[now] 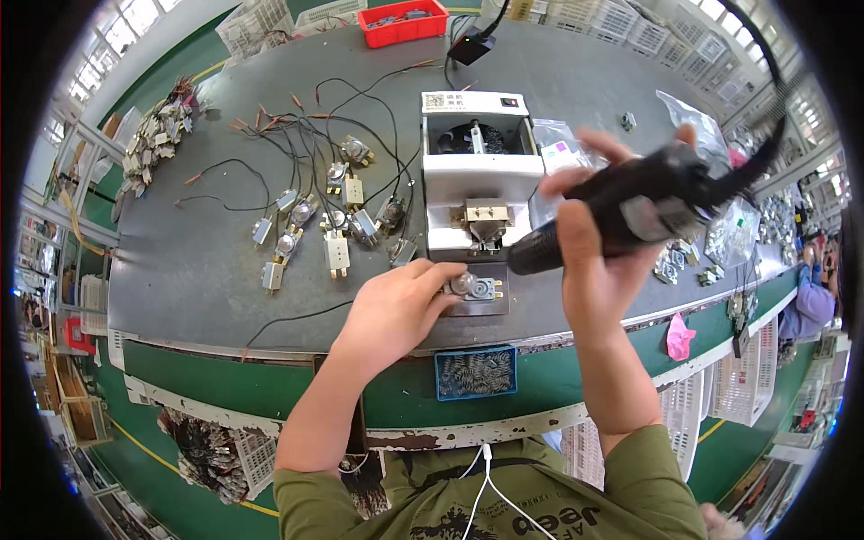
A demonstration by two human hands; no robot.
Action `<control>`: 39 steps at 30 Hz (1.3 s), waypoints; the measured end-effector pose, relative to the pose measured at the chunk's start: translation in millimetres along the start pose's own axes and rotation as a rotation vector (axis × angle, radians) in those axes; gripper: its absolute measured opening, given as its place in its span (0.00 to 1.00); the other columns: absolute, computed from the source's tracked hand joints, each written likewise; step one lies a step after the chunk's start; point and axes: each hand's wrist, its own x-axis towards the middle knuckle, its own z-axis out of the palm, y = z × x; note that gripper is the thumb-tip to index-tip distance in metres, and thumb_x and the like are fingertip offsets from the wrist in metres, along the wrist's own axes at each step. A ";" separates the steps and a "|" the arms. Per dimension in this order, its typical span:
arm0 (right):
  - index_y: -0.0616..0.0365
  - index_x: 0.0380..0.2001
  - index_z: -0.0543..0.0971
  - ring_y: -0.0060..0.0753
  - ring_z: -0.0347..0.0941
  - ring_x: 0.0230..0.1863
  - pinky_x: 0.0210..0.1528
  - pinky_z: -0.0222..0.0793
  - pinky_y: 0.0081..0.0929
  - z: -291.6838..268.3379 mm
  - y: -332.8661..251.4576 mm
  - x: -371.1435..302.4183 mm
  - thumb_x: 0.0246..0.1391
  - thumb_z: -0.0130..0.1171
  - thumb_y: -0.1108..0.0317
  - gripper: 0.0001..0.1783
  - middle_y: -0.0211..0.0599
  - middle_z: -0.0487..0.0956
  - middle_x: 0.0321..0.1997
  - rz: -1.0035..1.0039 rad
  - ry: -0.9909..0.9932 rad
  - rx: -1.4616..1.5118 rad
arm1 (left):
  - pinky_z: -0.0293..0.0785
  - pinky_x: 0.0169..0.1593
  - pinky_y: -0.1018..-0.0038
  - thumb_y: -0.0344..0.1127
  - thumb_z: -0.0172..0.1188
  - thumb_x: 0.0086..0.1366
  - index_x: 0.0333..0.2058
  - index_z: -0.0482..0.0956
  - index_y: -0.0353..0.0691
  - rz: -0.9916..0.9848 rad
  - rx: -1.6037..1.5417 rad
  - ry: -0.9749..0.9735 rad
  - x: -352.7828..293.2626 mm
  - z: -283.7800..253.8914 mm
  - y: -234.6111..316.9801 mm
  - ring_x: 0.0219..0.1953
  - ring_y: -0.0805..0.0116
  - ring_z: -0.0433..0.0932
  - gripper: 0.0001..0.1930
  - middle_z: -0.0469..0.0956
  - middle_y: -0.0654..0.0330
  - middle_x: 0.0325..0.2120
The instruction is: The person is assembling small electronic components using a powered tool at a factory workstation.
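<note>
My left hand [402, 301] pinches a small metal and plastic assembly [484, 289] with a round, greyish part on top. The assembly rests on a flat metal plate [477, 308] at the table's near edge. My right hand [601, 243] is wrapped round a black electric screwdriver [630, 202], whose nose slants down to the left, above and to the right of the assembly. Its cord [769, 135] leads up and away. Just behind the plate stands a white machine [481, 184] with a metal chute-like front piece [487, 219].
Several similar assemblies with black wires [336, 252] lie at the left. A blue tray of small springs [475, 373] hangs at the near edge. Far back is a red bin [405, 33]. Plastic bags and loose parts [733, 229] sit at the right, with a pink scrap [680, 337] below.
</note>
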 end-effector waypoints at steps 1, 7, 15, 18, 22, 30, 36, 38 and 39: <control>0.52 0.75 0.30 0.42 0.76 0.47 0.50 0.73 0.36 -1.8 6.9 -0.9 0.54 0.67 0.72 0.62 0.54 0.72 0.57 -0.210 0.070 -0.188 | 0.77 0.39 0.63 0.36 0.66 0.62 0.51 0.79 0.47 -0.005 -0.009 -0.008 -2.9 -4.7 2.7 0.36 0.55 0.80 0.18 0.79 0.57 0.35; 0.60 0.56 0.76 0.43 0.74 0.43 0.47 0.69 0.37 -46.3 38.4 -78.7 0.51 0.64 0.74 0.25 0.43 0.78 0.47 -0.423 -0.445 -0.852 | 0.78 0.38 0.64 0.38 0.65 0.62 0.51 0.80 0.48 0.041 -0.003 -0.151 -24.8 -0.6 12.9 0.34 0.57 0.81 0.17 0.79 0.59 0.34; 0.57 0.45 0.81 0.43 0.77 0.44 0.48 0.73 0.37 -41.7 63.3 -94.9 0.50 0.67 0.77 0.17 0.37 0.82 0.43 -0.113 -0.455 -0.878 | 0.79 0.40 0.65 0.39 0.65 0.62 0.50 0.80 0.48 0.027 0.034 -0.317 -31.2 5.0 19.8 0.38 0.57 0.81 0.17 0.80 0.61 0.37; 0.58 0.41 0.82 0.43 0.81 0.41 0.45 0.77 0.35 -45.6 50.9 -97.4 0.46 0.68 0.81 0.16 0.39 0.84 0.38 -0.032 -0.401 -0.667 | 0.79 0.41 0.64 0.38 0.65 0.61 0.50 0.80 0.49 -0.010 0.060 -0.283 -31.9 4.7 10.5 0.39 0.56 0.81 0.17 0.80 0.60 0.38; 0.58 0.39 0.82 0.39 0.80 0.40 0.42 0.77 0.32 -55.3 31.8 -98.7 0.46 0.69 0.80 0.14 0.36 0.84 0.37 0.050 -0.405 -0.648 | 0.78 0.40 0.64 0.38 0.66 0.61 0.50 0.80 0.48 -0.026 0.052 -0.234 -32.9 1.4 4.7 0.38 0.56 0.81 0.17 0.80 0.60 0.38; 0.61 0.34 0.83 0.32 0.82 0.39 0.43 0.77 0.26 -68.7 15.4 -113.2 0.48 0.68 0.83 0.09 0.37 0.85 0.37 0.345 -0.415 -0.495 | 0.78 0.40 0.64 0.38 0.65 0.62 0.49 0.80 0.48 -0.005 0.054 -0.229 -30.0 2.9 3.5 0.38 0.57 0.81 0.17 0.80 0.60 0.38; 0.62 0.37 0.83 0.30 0.82 0.37 0.42 0.76 0.25 -94.8 32.9 -104.3 0.53 0.66 0.80 0.07 0.38 0.85 0.37 0.360 -0.119 -0.649 | 0.78 0.41 0.64 0.38 0.66 0.61 0.49 0.80 0.48 0.006 0.049 -0.242 -36.0 3.6 7.2 0.39 0.57 0.81 0.16 0.80 0.60 0.38; 0.63 0.39 0.83 0.28 0.81 0.36 0.42 0.75 0.25 -103.7 38.6 -98.7 0.55 0.65 0.78 0.08 0.39 0.85 0.36 0.355 -0.071 -0.667 | 0.78 0.41 0.65 0.38 0.66 0.61 0.49 0.81 0.47 0.031 0.054 -0.237 -35.3 3.7 9.5 0.39 0.57 0.81 0.16 0.80 0.60 0.38; 0.62 0.40 0.83 0.29 0.81 0.36 0.42 0.76 0.25 -106.2 41.0 -97.4 0.56 0.65 0.78 0.08 0.39 0.85 0.36 0.378 -0.052 -0.661 | 0.78 0.41 0.65 0.38 0.66 0.61 0.48 0.81 0.47 0.027 0.041 -0.232 -34.4 3.2 11.1 0.39 0.57 0.81 0.16 0.80 0.61 0.38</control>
